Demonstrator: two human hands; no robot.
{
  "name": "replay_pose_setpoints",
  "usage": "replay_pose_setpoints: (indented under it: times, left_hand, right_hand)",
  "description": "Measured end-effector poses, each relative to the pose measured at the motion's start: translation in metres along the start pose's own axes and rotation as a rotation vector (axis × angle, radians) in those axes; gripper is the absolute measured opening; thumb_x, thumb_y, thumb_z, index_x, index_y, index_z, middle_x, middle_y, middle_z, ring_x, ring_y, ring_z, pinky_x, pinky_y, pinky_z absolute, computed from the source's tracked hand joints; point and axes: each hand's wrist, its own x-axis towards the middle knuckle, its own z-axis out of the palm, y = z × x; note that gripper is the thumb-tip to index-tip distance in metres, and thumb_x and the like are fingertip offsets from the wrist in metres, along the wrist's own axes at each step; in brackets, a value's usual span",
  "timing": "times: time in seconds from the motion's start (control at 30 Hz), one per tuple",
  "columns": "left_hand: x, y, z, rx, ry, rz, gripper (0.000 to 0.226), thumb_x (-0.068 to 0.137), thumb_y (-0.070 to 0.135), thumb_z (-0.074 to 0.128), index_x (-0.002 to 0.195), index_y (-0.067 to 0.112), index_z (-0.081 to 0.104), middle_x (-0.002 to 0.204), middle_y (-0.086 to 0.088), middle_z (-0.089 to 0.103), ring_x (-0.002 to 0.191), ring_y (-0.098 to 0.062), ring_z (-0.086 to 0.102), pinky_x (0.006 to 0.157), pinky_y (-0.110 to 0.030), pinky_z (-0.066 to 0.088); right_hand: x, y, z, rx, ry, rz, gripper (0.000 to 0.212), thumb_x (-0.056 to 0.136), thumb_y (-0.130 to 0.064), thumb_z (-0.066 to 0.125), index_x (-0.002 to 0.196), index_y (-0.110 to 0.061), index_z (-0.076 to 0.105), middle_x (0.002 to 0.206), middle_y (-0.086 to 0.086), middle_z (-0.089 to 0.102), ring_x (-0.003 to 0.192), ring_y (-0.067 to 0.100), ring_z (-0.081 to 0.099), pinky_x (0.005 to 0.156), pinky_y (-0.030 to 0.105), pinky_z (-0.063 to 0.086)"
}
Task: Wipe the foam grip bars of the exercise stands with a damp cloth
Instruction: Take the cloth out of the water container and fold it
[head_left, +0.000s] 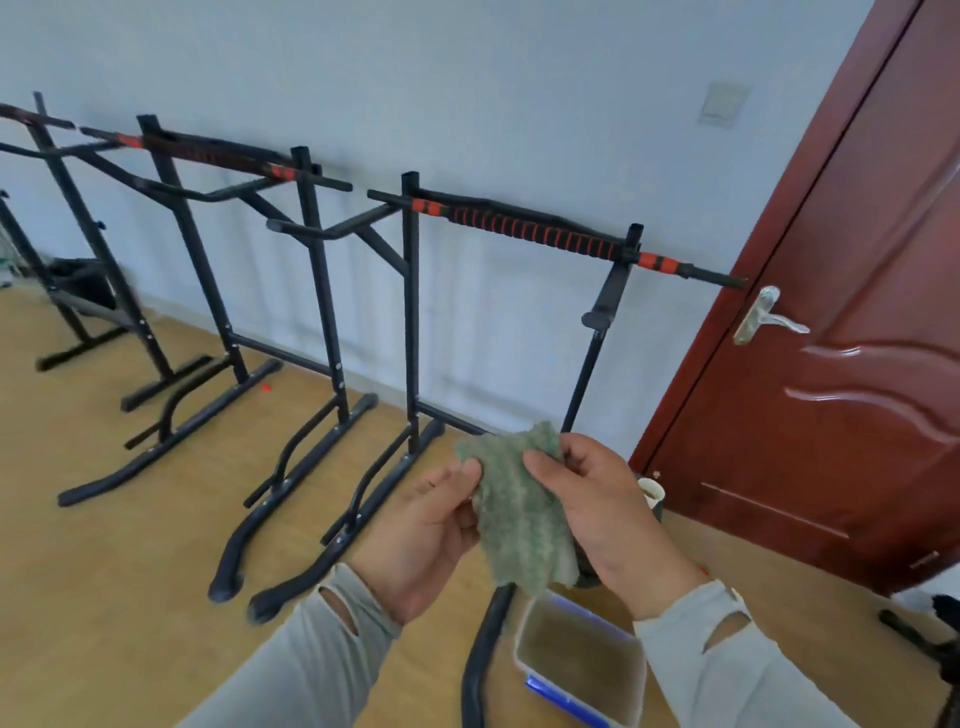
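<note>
Green cloth (519, 514) up at chest height, pinched on both edges: left hand (426, 540) grips one side, right hand (602, 514) the other, thumbs on top. Best to fold it into a pad now so it wraps round foam. Tub (582, 660) sits on the floor just below. Nearest grip bar (540, 231), black and orange, waits well ahead by the wall.

I see a mottled green cloth (519, 514); black stands (410, 312) whose foam grip bar (535, 228) is black ringed with orange-red stripes; grey sleeves (322, 654); a white tub (576, 660) with blue trim; a red-brown door (841, 374); pale wall (467, 78); tan wood floor (78, 571)
</note>
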Motion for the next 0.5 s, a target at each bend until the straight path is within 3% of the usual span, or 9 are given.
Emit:
replay_pose_setpoints:
  times: [0.1,0.17,0.27,0.37,0.43,0.5]
  left_hand:
    - [-0.004,0.01,-0.007,0.046,0.038,0.07,0.031,0.095,0.026,0.058,0.105,0.0,0.072,0.103,-0.019,0.071,0.091,-0.027,0.068,0.078,-0.039,0.058]
    - [-0.004,0.015,-0.005,0.1,0.03,0.075,0.023,0.095,0.019,0.057,0.089,0.009,0.077,0.093,-0.016,0.073,0.081,-0.024,0.07,0.067,-0.031,0.057]
    - [0.001,0.022,-0.002,0.178,0.0,0.09,0.027,0.099,0.008,0.053,0.088,0.01,0.077,0.101,-0.02,0.075,0.095,-0.031,0.073,0.075,-0.034,0.059]
    - [0.011,0.029,0.005,0.237,-0.048,0.115,0.027,0.102,0.009,0.048,0.11,-0.001,0.072,0.114,-0.022,0.073,0.111,-0.033,0.069,0.093,-0.041,0.058]
    - [0.021,0.034,0.013,0.282,-0.036,0.121,0.029,0.104,0.008,0.045,0.112,-0.004,0.07,0.111,-0.021,0.074,0.108,-0.032,0.071,0.092,-0.039,0.058]
    - [0.033,0.04,0.021,0.352,0.029,0.135,0.028,0.105,0.006,0.044,0.104,-0.004,0.07,0.095,-0.015,0.077,0.092,-0.025,0.074,0.083,-0.036,0.06]
  right_hand:
    - [-0.013,0.002,0.016,-0.291,0.208,-0.037,0.013,0.092,-0.035,0.074,0.099,-0.034,0.062,0.101,-0.007,0.067,0.096,0.015,0.067,0.078,0.029,0.054]
    - [-0.027,-0.002,0.027,-0.436,0.241,-0.186,0.011,0.092,-0.042,0.068,0.094,-0.036,0.059,0.096,-0.012,0.063,0.09,0.007,0.063,0.076,0.027,0.051]
    - [-0.031,-0.003,0.036,-0.512,0.088,-0.273,0.014,0.087,-0.05,0.068,0.089,-0.037,0.062,0.092,-0.013,0.061,0.09,0.003,0.06,0.077,0.02,0.048]
    - [-0.01,0.0,0.029,-0.556,0.131,-0.302,0.012,0.087,-0.04,0.074,0.086,-0.038,0.063,0.09,-0.015,0.062,0.091,0.0,0.059,0.076,0.016,0.045]
    - [0.005,-0.001,0.024,-0.551,0.144,-0.325,0.011,0.09,-0.036,0.072,0.082,-0.038,0.064,0.086,-0.015,0.063,0.088,0.001,0.06,0.073,0.015,0.044]
    - [0.02,-0.003,0.019,-0.489,0.133,-0.325,0.013,0.092,-0.032,0.069,0.08,-0.035,0.066,0.083,-0.015,0.066,0.084,0.001,0.062,0.07,0.013,0.044]
